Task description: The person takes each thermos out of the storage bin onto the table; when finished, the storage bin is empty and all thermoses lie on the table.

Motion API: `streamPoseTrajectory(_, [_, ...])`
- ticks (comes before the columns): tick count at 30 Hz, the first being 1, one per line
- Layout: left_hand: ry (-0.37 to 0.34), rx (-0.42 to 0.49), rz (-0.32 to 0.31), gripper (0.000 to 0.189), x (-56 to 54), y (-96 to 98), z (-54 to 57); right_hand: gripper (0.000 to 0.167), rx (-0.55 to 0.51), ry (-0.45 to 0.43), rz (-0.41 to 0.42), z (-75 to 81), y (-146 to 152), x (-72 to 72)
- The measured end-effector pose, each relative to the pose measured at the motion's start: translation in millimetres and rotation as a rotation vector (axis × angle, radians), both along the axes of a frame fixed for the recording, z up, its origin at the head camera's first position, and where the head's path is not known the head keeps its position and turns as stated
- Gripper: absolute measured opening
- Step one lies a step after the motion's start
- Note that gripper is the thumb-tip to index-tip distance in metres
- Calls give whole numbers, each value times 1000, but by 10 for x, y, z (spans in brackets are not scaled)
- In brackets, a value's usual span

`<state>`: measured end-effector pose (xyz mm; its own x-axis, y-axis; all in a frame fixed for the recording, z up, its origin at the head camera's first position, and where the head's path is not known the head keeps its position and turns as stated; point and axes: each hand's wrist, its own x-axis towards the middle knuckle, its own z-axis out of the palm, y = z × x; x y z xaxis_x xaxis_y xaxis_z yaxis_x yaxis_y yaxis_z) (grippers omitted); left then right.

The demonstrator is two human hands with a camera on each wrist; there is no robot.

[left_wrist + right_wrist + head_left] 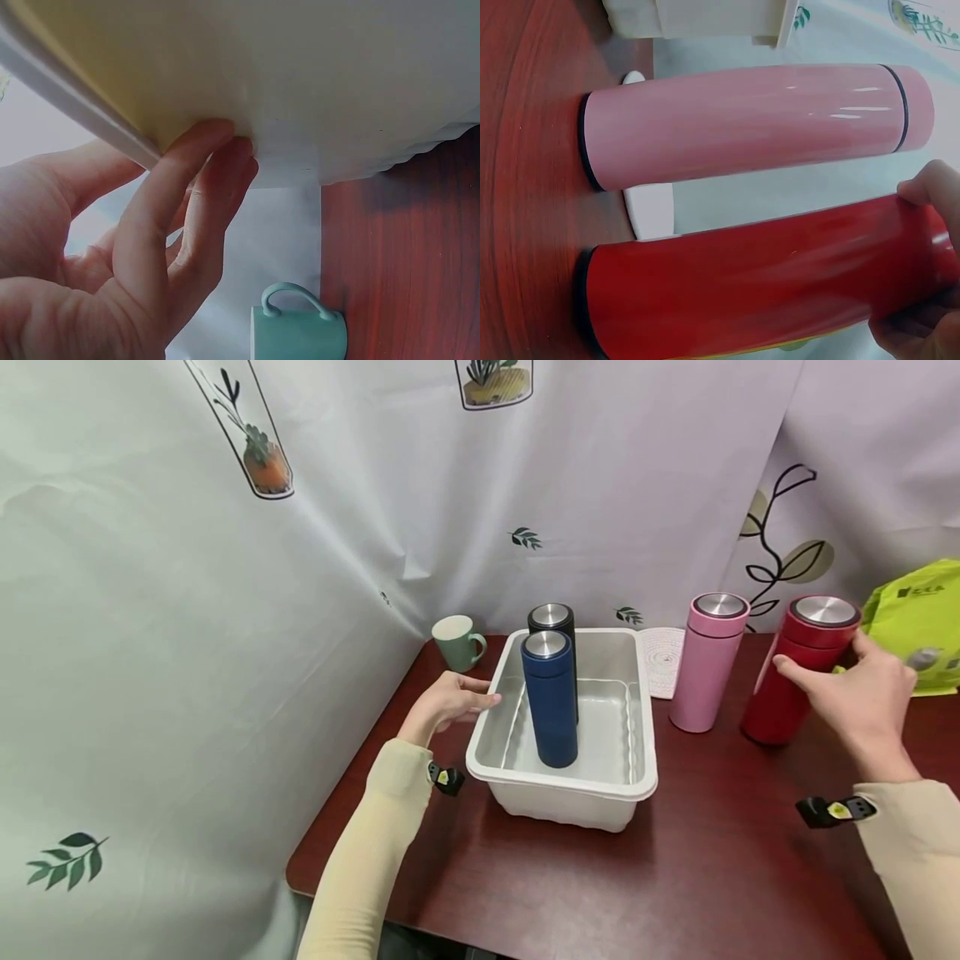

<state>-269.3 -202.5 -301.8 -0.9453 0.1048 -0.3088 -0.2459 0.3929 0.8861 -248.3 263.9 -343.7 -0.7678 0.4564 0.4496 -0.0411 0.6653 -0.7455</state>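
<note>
My left hand [452, 700] grips the left rim of a white plastic bin [562, 783], thumb over the edge and fingers [196, 172] against the outer wall. Inside the bin a blue thermos [551, 702] stands upright, with a black thermos [564, 615] right behind it, mostly hidden. On the right, my right hand [862, 693] holds a red thermos [787, 681] near its top, thumb on one side and fingers round the other. A pink thermos [707, 668] stands upright between the bin and the red one; the right wrist view shows both bottles side by side.
A green mug [454, 645] stands at the back left, behind my left hand. A white woven mat [662, 660] lies behind the pink thermos. At the far right is a bright green bag [918, 622]. Patterned cloth [360, 527] hangs along the back and left of the dark red table [585, 885].
</note>
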Motion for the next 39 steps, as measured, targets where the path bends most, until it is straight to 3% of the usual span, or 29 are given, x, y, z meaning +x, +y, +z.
streamPoseTrajectory(9, [3,-27,-9,52,-1,4,11,60,21,-45,14,-3,46,-60])
streamPoseTrajectory(17, [6,-27,-15,52,-4,1,77,69,33,-67,77,2,11,-7])
streamPoseTrajectory(23, [-1,-26,-6,52,7,7,33,67,60,-28,98,-7,10,-6])
streamPoseTrajectory(28, [5,-16,0,54,25,-7,-11,71,58,-57,124,17,4,-5])
streamPoseTrajectory(33, [7,-5,-7,54,25,5,-23,84,-40,-116,115,55,43,81])
streamPoseTrajectory(39, [9,-8,-3,51,22,17,3,88,-204,-91,21,87,58,232])
